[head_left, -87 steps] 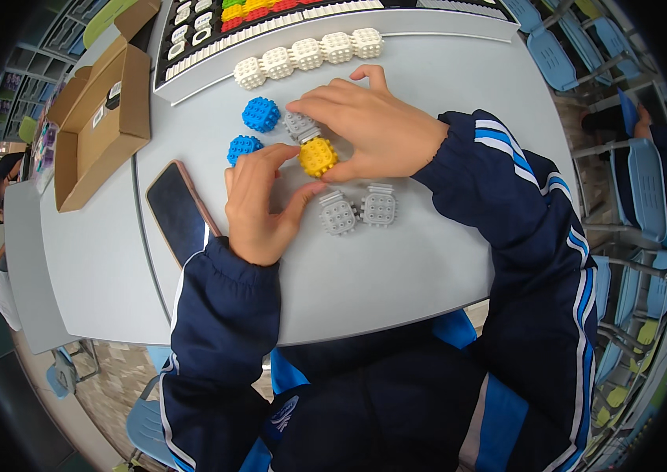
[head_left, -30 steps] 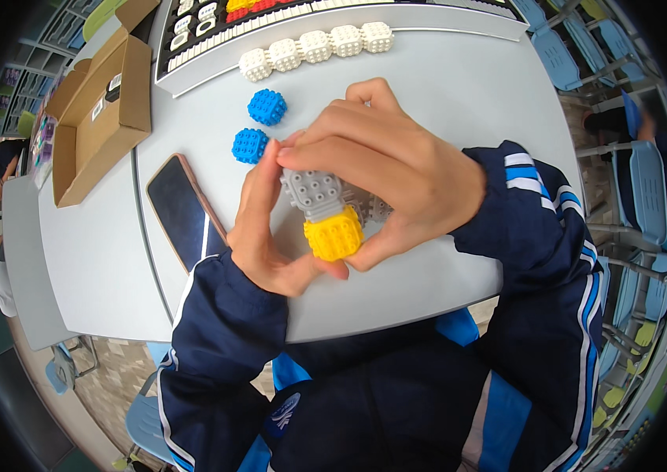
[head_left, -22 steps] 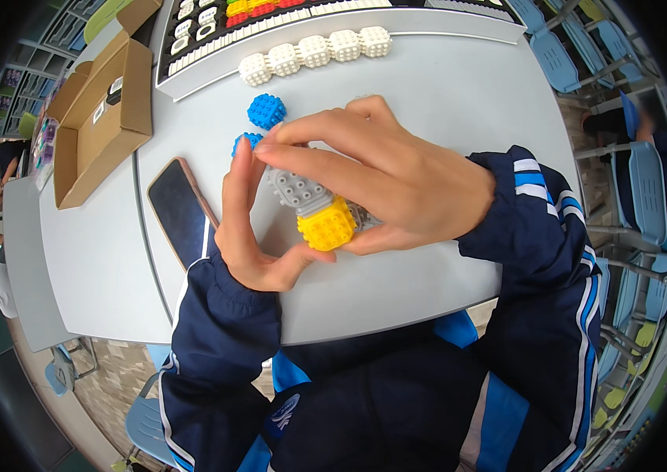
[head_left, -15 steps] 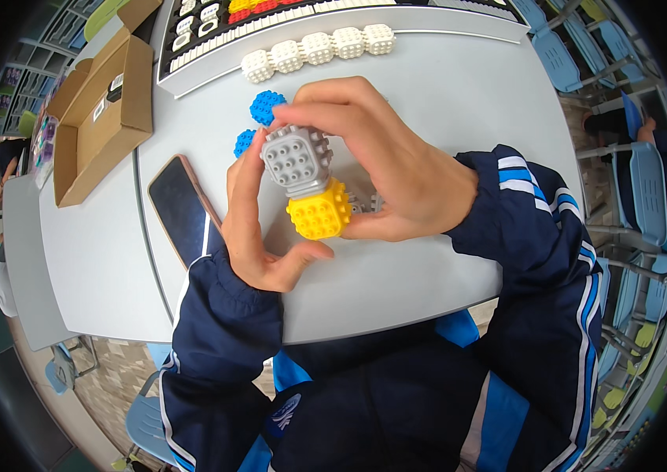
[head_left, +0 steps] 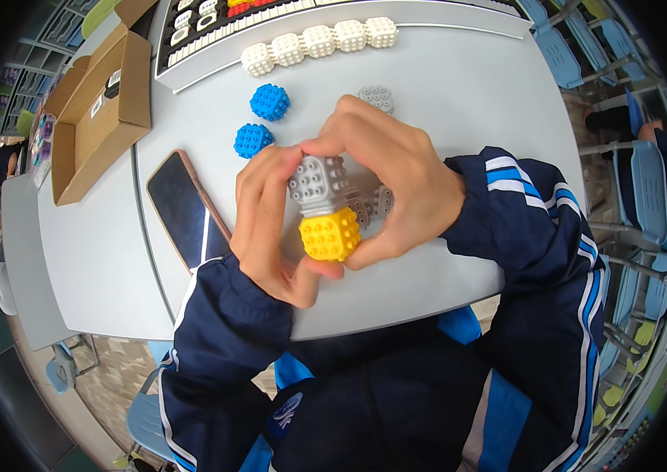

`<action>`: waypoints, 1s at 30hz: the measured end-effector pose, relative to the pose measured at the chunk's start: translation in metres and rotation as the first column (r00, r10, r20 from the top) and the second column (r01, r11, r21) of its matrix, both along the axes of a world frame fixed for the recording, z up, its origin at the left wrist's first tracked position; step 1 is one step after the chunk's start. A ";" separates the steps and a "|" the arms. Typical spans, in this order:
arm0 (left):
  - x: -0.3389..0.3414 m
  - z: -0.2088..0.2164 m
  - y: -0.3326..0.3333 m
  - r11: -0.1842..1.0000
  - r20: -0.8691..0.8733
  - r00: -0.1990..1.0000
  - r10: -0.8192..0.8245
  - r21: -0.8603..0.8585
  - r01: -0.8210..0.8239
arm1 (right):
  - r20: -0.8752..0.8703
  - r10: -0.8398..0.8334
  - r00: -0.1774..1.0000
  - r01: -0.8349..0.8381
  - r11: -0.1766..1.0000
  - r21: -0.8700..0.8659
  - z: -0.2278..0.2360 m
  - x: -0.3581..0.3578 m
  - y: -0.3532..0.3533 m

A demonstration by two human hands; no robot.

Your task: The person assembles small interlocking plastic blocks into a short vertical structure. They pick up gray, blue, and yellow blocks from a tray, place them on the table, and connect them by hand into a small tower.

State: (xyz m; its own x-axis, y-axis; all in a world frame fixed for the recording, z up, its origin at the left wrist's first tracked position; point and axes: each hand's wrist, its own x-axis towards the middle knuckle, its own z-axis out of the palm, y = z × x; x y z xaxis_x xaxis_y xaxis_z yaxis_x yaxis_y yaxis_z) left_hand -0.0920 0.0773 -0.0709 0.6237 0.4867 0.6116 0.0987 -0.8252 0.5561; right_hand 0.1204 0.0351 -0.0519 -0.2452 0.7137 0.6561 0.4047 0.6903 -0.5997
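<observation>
A grey studded cube block [head_left: 316, 182] is joined end to end with a yellow studded cube block [head_left: 329, 234]. My left hand [head_left: 270, 236] presses its fingertips on the grey end and its thumb beneath the yellow one. From the other side, my right hand [head_left: 400, 177] grips the pair with its fingers at the grey top and its thumb at the yellow bottom. Grey studded pieces [head_left: 369, 204] show between the blocks and my right palm; whether they are attached, I cannot tell. Beyond my hands lie two blue studded blocks, a farther one [head_left: 270, 102] and a nearer one [head_left: 253, 141].
Behind my right hand sits another grey block [head_left: 377, 97]. A row of joined white blocks [head_left: 319, 46] lies before a tray of parts [head_left: 420, 17]. Left are a phone [head_left: 184, 208] and an open cardboard box [head_left: 105, 118]. Blue chairs [head_left: 648, 189] stand at right.
Both hands and the grey and yellow blocks have moved slightly right and toward me. The blue blocks and the far grey block are now less covered. My left thumb has come onto the yellow block.
</observation>
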 end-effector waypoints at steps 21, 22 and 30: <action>0.025 -0.016 0.039 0.957 -0.394 0.876 0.278 0.193 -0.217 | 0.265 -0.092 0.960 0.087 0.996 0.030 -0.029 0.098 0.005; 0.025 -0.016 0.039 0.957 -0.409 0.868 0.280 0.186 -0.221 | 0.272 -0.073 0.959 0.071 0.997 0.016 -0.031 0.100 0.005; 0.027 0.016 0.045 0.949 -0.453 0.847 0.280 0.264 -0.173 | 0.350 -0.052 0.935 0.087 0.993 -0.084 -0.040 0.100 0.009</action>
State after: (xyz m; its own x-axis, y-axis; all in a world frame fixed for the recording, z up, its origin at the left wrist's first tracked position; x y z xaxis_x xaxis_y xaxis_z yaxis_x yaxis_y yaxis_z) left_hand -0.0654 0.1221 -0.0548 0.7516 0.5481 0.3669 0.5064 -0.8360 0.2115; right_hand 0.2203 0.0443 -0.0921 -0.3921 0.7927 0.4667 0.6441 0.5988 -0.4760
